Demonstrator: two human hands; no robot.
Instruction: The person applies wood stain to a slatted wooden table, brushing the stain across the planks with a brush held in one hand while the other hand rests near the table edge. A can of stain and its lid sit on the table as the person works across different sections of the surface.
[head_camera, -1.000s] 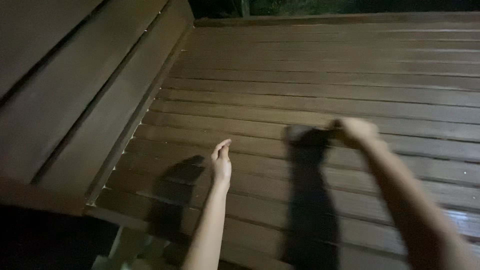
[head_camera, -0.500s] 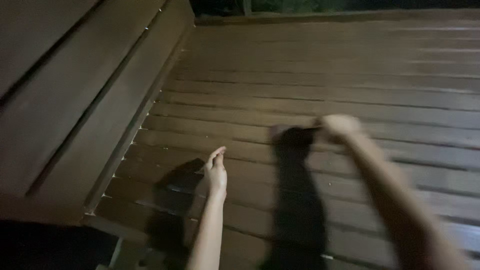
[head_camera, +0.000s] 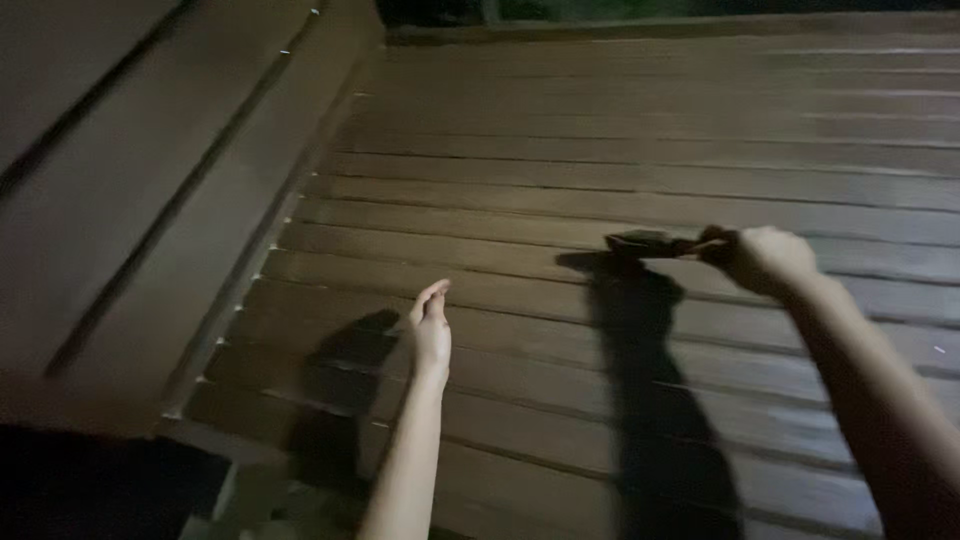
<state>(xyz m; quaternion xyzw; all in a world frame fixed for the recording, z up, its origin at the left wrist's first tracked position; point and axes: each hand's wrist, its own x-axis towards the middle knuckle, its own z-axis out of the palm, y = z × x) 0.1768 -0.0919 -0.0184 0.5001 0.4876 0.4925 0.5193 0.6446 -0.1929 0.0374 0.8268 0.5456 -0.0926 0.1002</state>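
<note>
- Brown wooden deck (head_camera: 620, 130) of long grooved boards, filling most of the head view, dimly lit, running away toward a dark edge at the top.
- Wooden bench (head_camera: 150, 200) of the same brown planks along the left side, slanting up and away, its lower edge meeting the deck boards.
- Left hand (head_camera: 432, 325) held out low over the deck, fingers straight and pressed together, thumb tucked close, palm turned sideways; holding nothing, touching nothing.
- Shadow of the left arm cast on the boards just left of that hand.
- Right hand (head_camera: 765, 258) raised farther out to the right, grip closed in a pinch on the end of a small dark object (head_camera: 645, 243).
- Small dark object thin and flat-looking, sticking out leftward from the fingertips, roughly level, held above the deck; kind of object too blurred and dark to tell.
- Long dark shadow of the right arm and the held object falling on the boards directly below, stretching down toward the bottom edge.
- Two hands well apart, the left lower and nearer, the right higher and farther out.
</note>
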